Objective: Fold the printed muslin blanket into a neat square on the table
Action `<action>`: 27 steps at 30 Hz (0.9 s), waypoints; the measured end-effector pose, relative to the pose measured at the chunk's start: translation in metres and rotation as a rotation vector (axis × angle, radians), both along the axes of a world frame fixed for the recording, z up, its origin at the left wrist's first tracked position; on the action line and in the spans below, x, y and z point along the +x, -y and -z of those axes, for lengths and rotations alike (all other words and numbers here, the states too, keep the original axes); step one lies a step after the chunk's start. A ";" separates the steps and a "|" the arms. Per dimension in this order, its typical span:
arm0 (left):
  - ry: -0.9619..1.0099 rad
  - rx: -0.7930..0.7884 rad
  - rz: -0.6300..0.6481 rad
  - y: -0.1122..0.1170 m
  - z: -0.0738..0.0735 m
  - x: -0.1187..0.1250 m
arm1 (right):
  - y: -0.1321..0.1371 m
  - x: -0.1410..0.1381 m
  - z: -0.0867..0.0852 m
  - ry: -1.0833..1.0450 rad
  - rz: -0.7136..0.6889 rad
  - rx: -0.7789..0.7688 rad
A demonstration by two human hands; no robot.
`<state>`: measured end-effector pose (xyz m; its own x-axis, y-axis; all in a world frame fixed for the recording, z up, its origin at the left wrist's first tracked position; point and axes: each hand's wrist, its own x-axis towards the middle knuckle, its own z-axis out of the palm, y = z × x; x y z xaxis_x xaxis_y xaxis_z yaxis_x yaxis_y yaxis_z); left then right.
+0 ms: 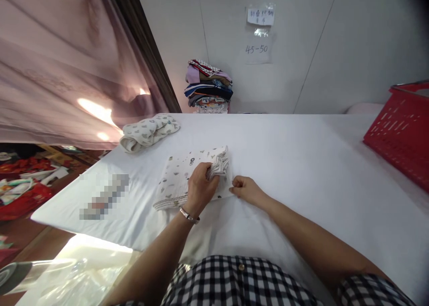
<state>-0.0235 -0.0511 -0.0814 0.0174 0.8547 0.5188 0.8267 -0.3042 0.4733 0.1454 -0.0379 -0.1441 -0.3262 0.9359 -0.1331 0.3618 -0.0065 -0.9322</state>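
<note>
A white cloth with a small printed pattern (177, 174) lies folded in layers on the white-covered table (284, 163). My left hand (203, 185) rests over its right part, fingers closed around the bunched folds at that end. Thumb and forefinger of my right hand (246, 190) pinch the thin lower layer at the cloth's right edge, close to the tabletop. How much fabric sits between those fingertips is hard to see. Behind and to the left lies another printed cloth (149, 132), loosely rolled.
A red plastic basket (398, 136) stands at the right. Folded clothes (209, 87) are stacked beyond the far edge, against the wall. A pixelated item (105, 196) lies at the left, near a pink curtain (67, 64). Clear plastic (80, 279) is at lower left.
</note>
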 end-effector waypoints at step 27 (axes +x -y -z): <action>-0.287 0.004 0.250 0.017 0.020 0.011 | 0.000 0.005 -0.017 -0.457 0.025 -0.332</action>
